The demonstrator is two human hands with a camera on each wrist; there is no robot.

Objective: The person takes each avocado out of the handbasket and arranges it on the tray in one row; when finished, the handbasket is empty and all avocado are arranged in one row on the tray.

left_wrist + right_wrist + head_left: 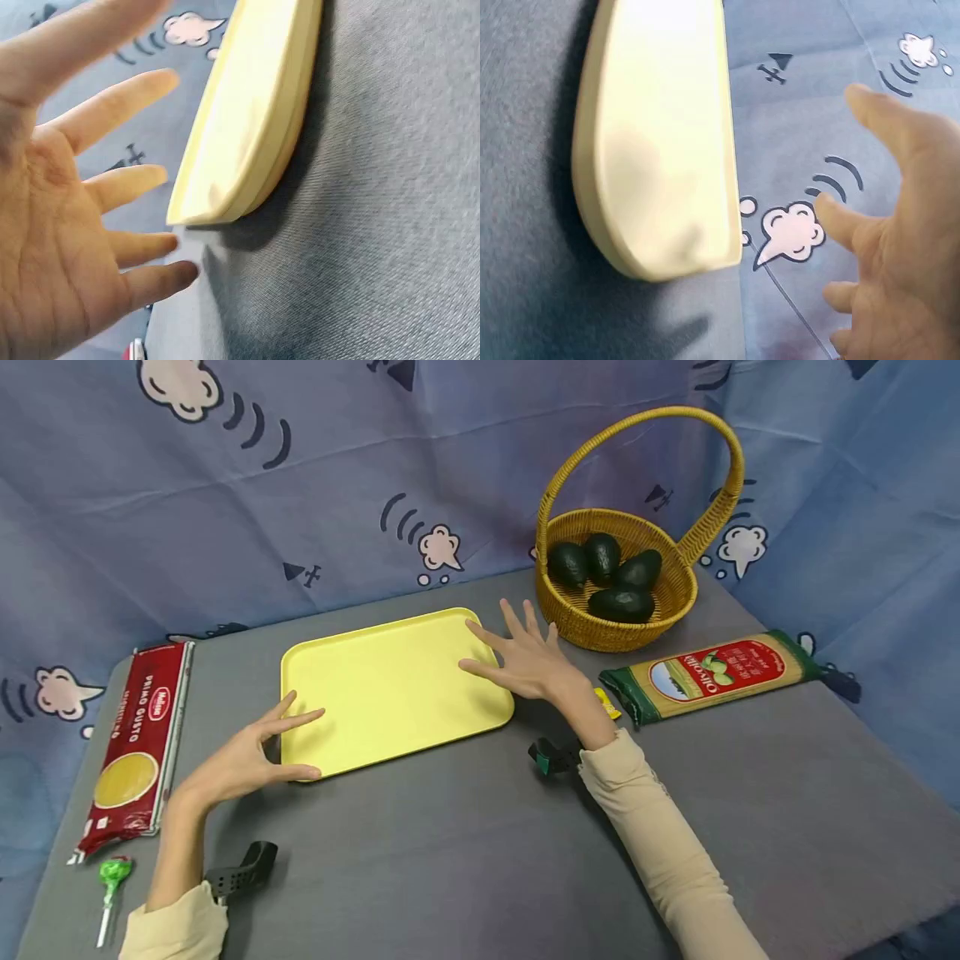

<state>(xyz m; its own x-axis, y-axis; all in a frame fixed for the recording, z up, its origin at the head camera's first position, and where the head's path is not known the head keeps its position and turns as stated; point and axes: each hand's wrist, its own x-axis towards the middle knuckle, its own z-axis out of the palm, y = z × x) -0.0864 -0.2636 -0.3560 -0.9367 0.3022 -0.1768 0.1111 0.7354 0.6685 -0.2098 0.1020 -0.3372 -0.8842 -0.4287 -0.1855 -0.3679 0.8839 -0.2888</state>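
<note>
A yellow rectangular tray (390, 685) lies flat on the grey table, with nothing on it. My left hand (238, 764) hovers by the tray's left end, fingers spread and holding nothing; in the left wrist view the palm (52, 247) faces the tray, apart from it. Over the tray's right end is my right hand (528, 660), its fingers also spread and holding nothing. The right wrist view shows a gap between that hand (907, 247) and the tray's rim (592, 172).
A wicker basket (577, 627) holding several avocados (621, 605) stands at the back right. Right of the tray lie a green-and-tan pasta packet (712, 677) and a small yellow wrapper (607, 703). At left are a red packet (138, 735) and a green lollipop (114, 872).
</note>
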